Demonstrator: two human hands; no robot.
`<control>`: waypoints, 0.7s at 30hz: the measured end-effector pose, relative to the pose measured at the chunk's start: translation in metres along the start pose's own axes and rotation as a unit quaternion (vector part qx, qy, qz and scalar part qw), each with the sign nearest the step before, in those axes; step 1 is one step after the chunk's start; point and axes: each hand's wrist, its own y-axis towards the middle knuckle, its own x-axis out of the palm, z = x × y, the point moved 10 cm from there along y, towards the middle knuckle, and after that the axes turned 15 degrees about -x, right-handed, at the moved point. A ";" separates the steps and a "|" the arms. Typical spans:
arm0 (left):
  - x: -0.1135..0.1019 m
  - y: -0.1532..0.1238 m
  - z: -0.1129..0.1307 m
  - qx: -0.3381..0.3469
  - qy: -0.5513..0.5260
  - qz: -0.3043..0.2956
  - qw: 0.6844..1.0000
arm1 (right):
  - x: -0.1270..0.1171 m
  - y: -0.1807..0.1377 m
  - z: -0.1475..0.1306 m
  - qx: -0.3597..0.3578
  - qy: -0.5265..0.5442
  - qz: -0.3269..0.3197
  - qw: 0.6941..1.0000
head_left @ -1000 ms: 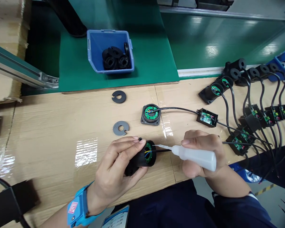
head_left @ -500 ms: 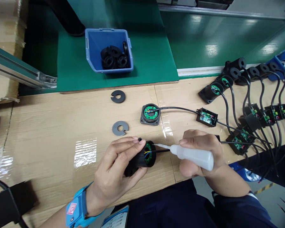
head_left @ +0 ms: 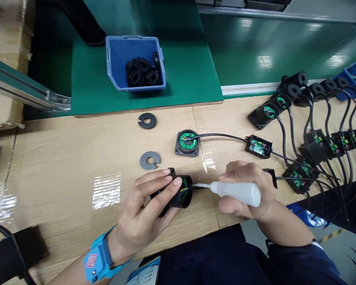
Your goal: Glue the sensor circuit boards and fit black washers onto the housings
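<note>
My left hand (head_left: 150,202) is wrapped round a black cylindrical housing (head_left: 186,202) lying on its side, its open end facing right. Inside that end show a green circuit board and coloured wires, with a black cable running out to the right. My right hand (head_left: 249,190) grips a white squeeze bottle (head_left: 239,193) with a thin nozzle. The nozzle tip (head_left: 197,185) points left at the housing's open rim; whether it touches cannot be made out. Nearby lie a grey slotted washer (head_left: 145,160), a black slotted washer (head_left: 142,122) and an upright housing with a green board (head_left: 192,148).
A blue bin (head_left: 114,71) of black parts sits on the green mat (head_left: 192,75). Small open boxes with circuit boards (head_left: 258,146) and many black cables spread over the right side. More black housings (head_left: 262,116) stand at the back right. A black box (head_left: 16,253) is at lower left.
My left hand has turned the housing slightly, so less of the board shows and its corner lug stands out more. The squeeze bottle has shifted a little left, its nozzle slightly lower.
</note>
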 end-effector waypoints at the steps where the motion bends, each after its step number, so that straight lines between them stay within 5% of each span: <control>1: 0.000 0.000 0.000 0.004 0.004 0.000 1.000 | 0.000 -0.001 0.003 0.015 0.013 -0.001 1.000; 8: 0.000 -0.002 0.001 0.018 0.019 0.003 1.000 | 0.006 -0.020 0.029 0.149 0.128 0.013 0.980; 16: 0.007 0.004 -0.009 -0.047 -0.039 -0.032 0.998 | -0.011 -0.034 0.055 0.250 0.138 0.211 0.935; 21: 0.025 0.001 -0.015 -0.104 -0.095 -0.113 0.984 | 0.003 -0.030 0.057 0.248 0.196 0.182 0.931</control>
